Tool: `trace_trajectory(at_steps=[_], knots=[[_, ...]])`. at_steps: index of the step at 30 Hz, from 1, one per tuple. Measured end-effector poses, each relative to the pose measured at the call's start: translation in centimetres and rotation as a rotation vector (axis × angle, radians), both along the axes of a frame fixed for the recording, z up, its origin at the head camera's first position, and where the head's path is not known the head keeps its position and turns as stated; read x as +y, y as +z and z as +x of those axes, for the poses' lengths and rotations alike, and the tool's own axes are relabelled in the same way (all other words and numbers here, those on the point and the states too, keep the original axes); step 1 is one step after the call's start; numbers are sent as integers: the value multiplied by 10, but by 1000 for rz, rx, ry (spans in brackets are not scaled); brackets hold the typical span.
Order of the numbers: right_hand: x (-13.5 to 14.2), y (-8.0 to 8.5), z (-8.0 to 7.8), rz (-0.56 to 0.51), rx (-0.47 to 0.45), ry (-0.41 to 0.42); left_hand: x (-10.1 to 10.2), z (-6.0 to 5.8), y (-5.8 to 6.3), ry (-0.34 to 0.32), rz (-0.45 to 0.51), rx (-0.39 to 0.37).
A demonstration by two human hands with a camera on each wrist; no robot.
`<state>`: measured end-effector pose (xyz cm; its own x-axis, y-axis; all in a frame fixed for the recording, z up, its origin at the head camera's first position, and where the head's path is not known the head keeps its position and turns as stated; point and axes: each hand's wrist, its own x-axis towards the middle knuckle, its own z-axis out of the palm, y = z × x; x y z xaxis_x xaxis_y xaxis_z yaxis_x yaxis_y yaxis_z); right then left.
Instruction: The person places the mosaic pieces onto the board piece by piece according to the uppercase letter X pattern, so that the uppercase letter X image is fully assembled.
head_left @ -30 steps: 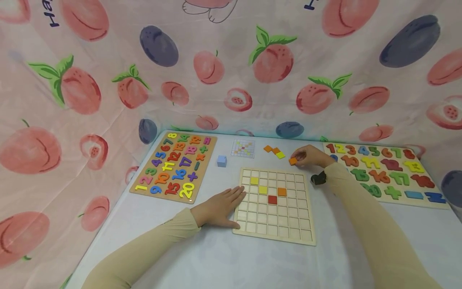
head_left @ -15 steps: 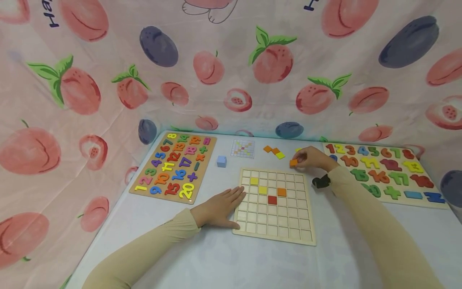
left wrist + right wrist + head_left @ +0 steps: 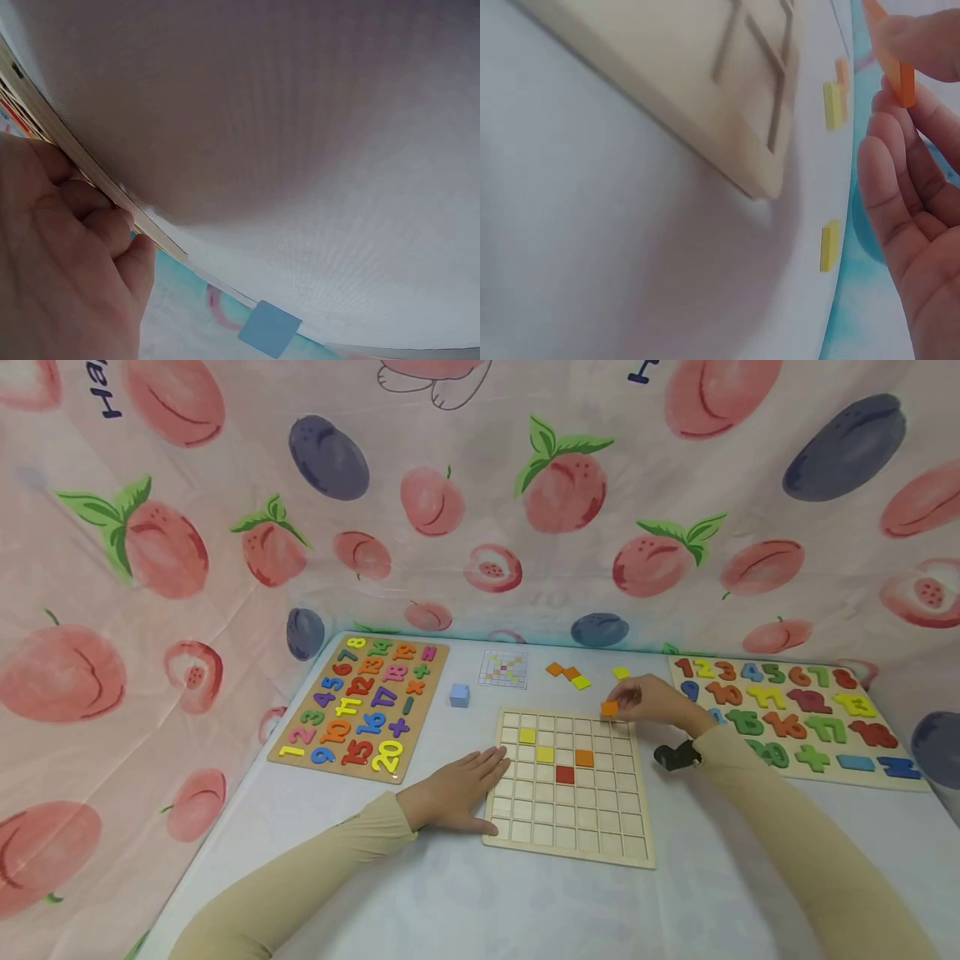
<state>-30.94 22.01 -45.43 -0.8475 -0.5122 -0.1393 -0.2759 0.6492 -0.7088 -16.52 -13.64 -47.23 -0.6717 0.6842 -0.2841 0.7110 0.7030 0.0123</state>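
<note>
From the head view, we see the right hand (image 3: 656,700) pinching an orange tile (image 3: 608,710), which has come from the desk (image 3: 420,893) behind the grid board (image 3: 587,817) to its far edge. That move has uncovered a loose yellow tile (image 3: 621,672). The board's four coloured tiles are unchanged: two yellow, one orange, one red. We judge that the pick-up is done, with the held piece not yet in a cell. The left hand (image 3: 455,789) stays at the board's left edge, fingers extended and gripping nothing, apparently steadying it.

In the left wrist view, we find its fingertips against the board's side, with a blue block (image 3: 270,330) well beyond.

In the right wrist view, we see the orange tile held between thumb and fingers, tilted, clear of the board's nearest visible corner.
</note>
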Motion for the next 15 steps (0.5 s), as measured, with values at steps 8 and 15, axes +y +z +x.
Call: trace_trajectory(at_steps=[8,15], knots=[[-3,-6,11,-5,-25,52,-1,0,0,-13,-8,26],[-7,-9,20,19,-25,131,-1,-1,1,-40,-9,57]])
